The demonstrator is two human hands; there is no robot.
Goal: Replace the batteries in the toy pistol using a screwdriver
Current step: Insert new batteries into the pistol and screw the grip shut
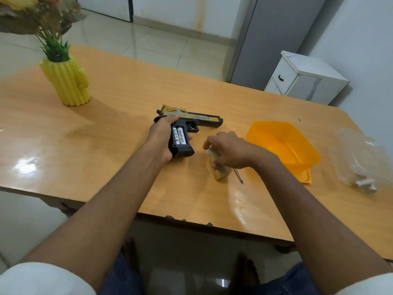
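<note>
Your left grip (162, 138) is wrapped round the handle of the toy pistol (187, 122), which lies on its side on the worktop (119, 116) with the handle compartment open and two white batteries (180, 136) seated side by side in it. Just right of that, your right grip (225, 150) pinches a yellowish cover piece (221, 173) against the worktop, with the screwdriver (238, 176) shaft showing under your wrist. Farther right the orange bowl (282, 143) holds nothing you can see, and beyond it the clear plastic bag (361, 158) has loose batteries at its near end
</note>
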